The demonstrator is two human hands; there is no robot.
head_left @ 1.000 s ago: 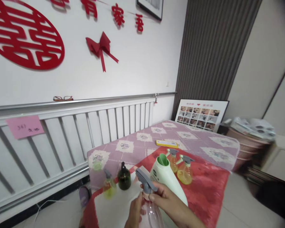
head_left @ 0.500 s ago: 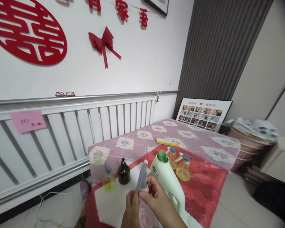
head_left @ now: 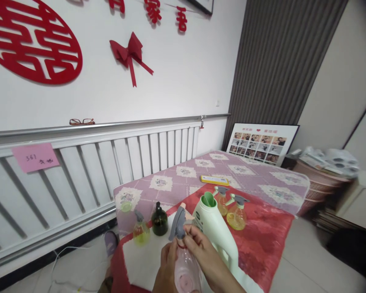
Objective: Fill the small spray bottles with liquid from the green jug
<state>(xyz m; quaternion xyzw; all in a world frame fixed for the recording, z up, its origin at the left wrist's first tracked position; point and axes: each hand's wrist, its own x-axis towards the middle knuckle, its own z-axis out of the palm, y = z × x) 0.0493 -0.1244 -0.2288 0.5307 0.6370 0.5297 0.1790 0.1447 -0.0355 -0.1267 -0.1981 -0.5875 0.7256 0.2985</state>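
Both hands are on a clear pinkish spray bottle (head_left: 186, 266) with a grey trigger head (head_left: 179, 223), held upright with a slight tilt. My left hand (head_left: 165, 266) is closed on its left side just under the head. The fingers of my right hand (head_left: 205, 254) pinch the collar at the neck from the right. Close to my right hand stands a big pale green jug (head_left: 218, 228) with a green piece in its open mouth. A dark green pump bottle (head_left: 160, 221) and a spray bottle with yellow liquid (head_left: 141, 232) stand beyond my left hand.
Two small spray bottles with yellow liquid, one here (head_left: 236, 219), stand on the red cloth (head_left: 262, 240) behind the jug. A yellow flat case (head_left: 215, 180) and a green cap (head_left: 126, 206) lie on the flowered tablecloth (head_left: 198, 173). A white radiator (head_left: 134, 154) runs along the wall.
The grey trigger head has turned on the bottle, so its side now shows more and its lever swings left. More of the bottle's body shows between my hands.
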